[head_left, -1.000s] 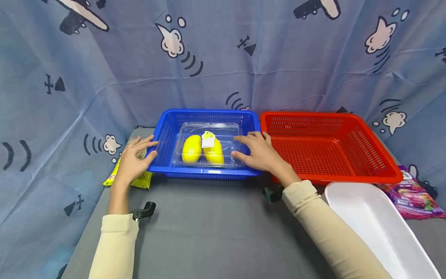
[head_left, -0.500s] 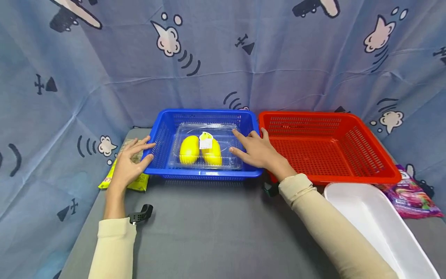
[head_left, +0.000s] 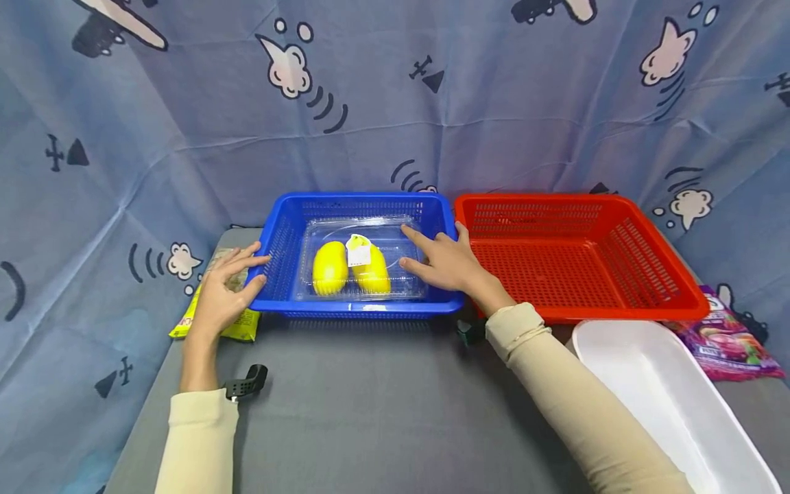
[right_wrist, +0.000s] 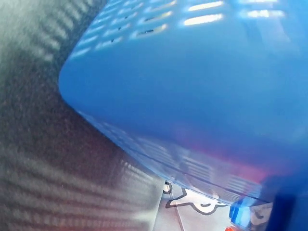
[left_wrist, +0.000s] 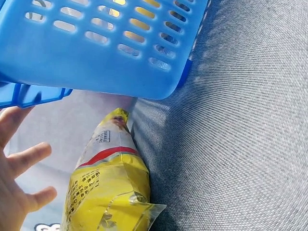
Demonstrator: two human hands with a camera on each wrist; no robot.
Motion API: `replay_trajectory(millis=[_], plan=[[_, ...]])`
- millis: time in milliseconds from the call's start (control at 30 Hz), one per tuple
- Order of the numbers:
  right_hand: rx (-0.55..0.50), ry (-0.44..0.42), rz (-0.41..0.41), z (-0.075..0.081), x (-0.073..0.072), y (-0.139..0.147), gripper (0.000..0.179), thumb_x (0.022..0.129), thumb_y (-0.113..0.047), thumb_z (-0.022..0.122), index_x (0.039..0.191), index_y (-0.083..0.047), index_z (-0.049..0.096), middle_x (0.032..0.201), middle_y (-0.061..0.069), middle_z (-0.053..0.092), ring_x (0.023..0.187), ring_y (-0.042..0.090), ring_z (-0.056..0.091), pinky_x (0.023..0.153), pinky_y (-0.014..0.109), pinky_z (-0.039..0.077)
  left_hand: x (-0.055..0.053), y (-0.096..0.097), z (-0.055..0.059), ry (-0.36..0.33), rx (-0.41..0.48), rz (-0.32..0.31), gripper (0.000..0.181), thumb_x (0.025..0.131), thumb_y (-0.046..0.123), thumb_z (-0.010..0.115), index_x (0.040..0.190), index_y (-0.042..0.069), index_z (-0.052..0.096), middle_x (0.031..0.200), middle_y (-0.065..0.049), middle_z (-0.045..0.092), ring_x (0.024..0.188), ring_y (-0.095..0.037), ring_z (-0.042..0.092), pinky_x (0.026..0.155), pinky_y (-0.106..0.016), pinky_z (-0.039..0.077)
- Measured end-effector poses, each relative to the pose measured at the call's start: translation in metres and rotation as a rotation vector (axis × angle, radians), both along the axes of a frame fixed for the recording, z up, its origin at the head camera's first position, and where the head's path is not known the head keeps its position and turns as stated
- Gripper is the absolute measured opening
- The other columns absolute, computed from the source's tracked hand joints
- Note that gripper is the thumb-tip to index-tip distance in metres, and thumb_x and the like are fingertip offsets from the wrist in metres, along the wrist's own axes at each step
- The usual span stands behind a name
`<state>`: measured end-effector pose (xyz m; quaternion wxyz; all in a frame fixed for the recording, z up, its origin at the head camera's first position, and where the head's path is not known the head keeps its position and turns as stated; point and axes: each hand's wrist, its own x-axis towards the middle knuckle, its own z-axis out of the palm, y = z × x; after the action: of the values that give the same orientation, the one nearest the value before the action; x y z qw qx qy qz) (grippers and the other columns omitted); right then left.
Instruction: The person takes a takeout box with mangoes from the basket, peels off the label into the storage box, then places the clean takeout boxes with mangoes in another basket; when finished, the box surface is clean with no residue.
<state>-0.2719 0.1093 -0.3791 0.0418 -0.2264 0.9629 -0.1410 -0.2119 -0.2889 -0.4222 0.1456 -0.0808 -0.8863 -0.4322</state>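
Lying partly under right hand [head_left: 449, 264], apart from left hand [head_left: 223, 291]: a clear container [head_left: 389, 243]. Both hands are spread, empty.

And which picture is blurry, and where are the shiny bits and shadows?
Head: glints on the clear box, shadow just below the blue basket; left wrist: sharp weave on the grey cloth; right wrist: blurriest, with pale light streaks.

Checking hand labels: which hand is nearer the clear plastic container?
Right. In the head view, the right hand has two fingertips over the right part of the clear plastic container; the left hand is beyond its left side, at the blue basket's left rim.
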Motion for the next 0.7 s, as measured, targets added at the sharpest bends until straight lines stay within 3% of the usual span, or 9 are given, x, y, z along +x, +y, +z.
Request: replay_trajectory(millis=[200,333,500,700], plan=[[-0.112,0.022,0.021,-0.0002,0.001,0.0019,0.067,0.1,-0.054,0.051,0.159,-0.027,0.036,0.082,0.0,0.07,0.096,0.022,0.063,0.121,0.07,0.002,0.0013,0.0023,0.0015,-0.001,0.005,-0.003,0.034,0.091,0.011,0.07,0.125,0.009,0.073,0.154,-0.009,0.053,0.151,-0.041,0.032,0.12,-0.073,0.01],[-0.242,0.035,0.036,-0.0007,0.0008,0.0034,0.061,0.101,-0.048,0.056,0.156,-0.025,0.043,0.075,-0.002,0.066,0.083,0.017,0.064,0.121,0.07,0.003,0.0024,0.0034,0.003,0.005,0.007,-0.014,0.033,0.091,0.01,0.07,0.124,0.008,0.073,0.155,-0.01,0.052,0.151,-0.043,0.033,0.119,-0.075,0.006],[-0.41,0.06,0.022,-0.0033,-0.0014,0.0065,0.054,0.1,-0.036,0.061,0.151,-0.024,0.049,0.07,0.0,0.059,0.073,0.016,0.058,0.122,0.066,0.008,0.0024,0.0028,0.0028,0.018,0.021,-0.025,0.033,0.091,0.007,0.071,0.123,0.006,0.073,0.154,-0.011,0.053,0.149,-0.044,0.036,0.12,-0.07,0.014],[-0.503,0.095,0.027,-0.0041,-0.0031,0.0091,0.051,0.099,-0.028,0.064,0.148,-0.022,0.054,0.068,0.003,0.054,0.067,0.019,0.053,0.121,0.061,0.02,0.0012,0.0017,0.0009,0.021,0.033,-0.029,0.033,0.09,0.006,0.071,0.123,0.005,0.073,0.153,-0.011,0.053,0.147,-0.041,0.041,0.12,-0.067,0.023]])
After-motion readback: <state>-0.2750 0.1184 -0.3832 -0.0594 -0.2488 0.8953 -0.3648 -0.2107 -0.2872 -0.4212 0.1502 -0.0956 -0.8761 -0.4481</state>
